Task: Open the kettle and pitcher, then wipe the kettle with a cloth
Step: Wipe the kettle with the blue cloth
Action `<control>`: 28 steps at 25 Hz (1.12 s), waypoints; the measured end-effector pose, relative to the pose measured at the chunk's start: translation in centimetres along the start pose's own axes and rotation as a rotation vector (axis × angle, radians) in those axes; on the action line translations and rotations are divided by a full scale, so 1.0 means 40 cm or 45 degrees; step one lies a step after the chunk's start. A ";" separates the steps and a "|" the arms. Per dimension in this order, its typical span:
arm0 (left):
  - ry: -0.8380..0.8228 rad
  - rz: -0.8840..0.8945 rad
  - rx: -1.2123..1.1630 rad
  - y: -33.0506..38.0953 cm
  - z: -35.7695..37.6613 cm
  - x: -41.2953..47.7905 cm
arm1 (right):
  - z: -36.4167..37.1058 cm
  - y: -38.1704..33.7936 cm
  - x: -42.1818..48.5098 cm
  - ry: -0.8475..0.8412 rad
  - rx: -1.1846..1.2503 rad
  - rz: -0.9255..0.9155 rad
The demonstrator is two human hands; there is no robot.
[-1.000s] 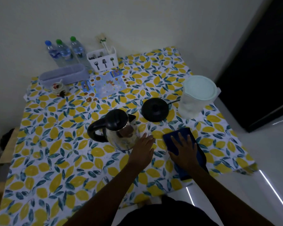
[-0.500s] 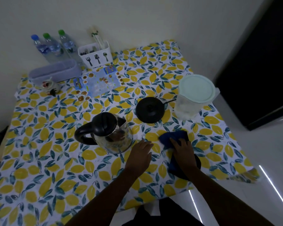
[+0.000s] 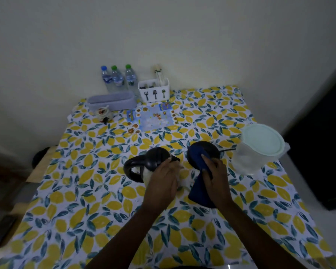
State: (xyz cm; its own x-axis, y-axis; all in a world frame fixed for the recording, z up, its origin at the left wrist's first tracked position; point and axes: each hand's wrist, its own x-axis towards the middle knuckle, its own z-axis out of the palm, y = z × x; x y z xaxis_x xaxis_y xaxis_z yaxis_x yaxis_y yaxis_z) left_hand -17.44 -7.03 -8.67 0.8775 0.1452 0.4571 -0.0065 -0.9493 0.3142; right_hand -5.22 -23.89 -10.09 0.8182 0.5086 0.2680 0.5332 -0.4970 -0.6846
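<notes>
At frame centre the kettle [image 3: 153, 166] stands with its lid down, handle pointing left. The left hand [image 3: 163, 181] cups its right flank, fingers curled against the body. Just right of it, the right hand [image 3: 215, 177] pinches the blue cloth [image 3: 199, 183], which hangs lengthwise. The pitcher [image 3: 258, 150], lid on, sits at right. The lemon-print counter [image 3: 85, 210] meets a pale wall.

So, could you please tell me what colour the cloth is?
Dark blue; the cloth, held in the right hand, shows in the head view.
</notes>
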 end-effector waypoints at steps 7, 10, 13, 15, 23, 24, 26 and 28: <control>-0.111 -0.688 -0.185 -0.194 -0.155 -0.002 | 0.080 -0.246 0.189 -0.111 -0.024 -0.274; -0.275 -0.769 -0.325 -0.224 -0.160 -0.007 | 0.178 -0.308 0.185 -0.309 -0.303 -0.223; -0.257 -0.840 -0.331 -0.242 -0.164 0.001 | 0.227 -0.304 0.182 -0.401 -0.337 -0.082; -0.261 -0.836 -0.300 -0.250 -0.165 0.007 | 0.231 -0.308 0.216 -0.529 -0.294 0.046; -0.217 -0.803 -0.367 -0.263 -0.167 0.013 | 0.227 -0.300 0.065 -0.217 -0.544 -0.260; -0.205 -0.803 -0.375 -0.262 -0.167 0.013 | 0.232 -0.293 0.048 -0.196 -0.567 -0.291; -0.183 -0.807 -0.412 -0.261 -0.165 0.013 | 0.242 -0.301 0.056 -0.192 -0.577 -0.258; -0.181 -0.831 -0.448 -0.263 -0.167 0.013 | 0.251 -0.322 0.095 -0.245 -0.609 -0.177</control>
State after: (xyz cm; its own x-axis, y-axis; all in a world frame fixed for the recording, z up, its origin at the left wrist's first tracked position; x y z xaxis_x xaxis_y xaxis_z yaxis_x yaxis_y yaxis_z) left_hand -20.12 4.89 -6.17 0.8088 0.5878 -0.0171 0.4041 -0.5343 0.7425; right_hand -11.13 -8.50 -7.08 0.7028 0.6897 0.1746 0.7088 -0.6580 -0.2542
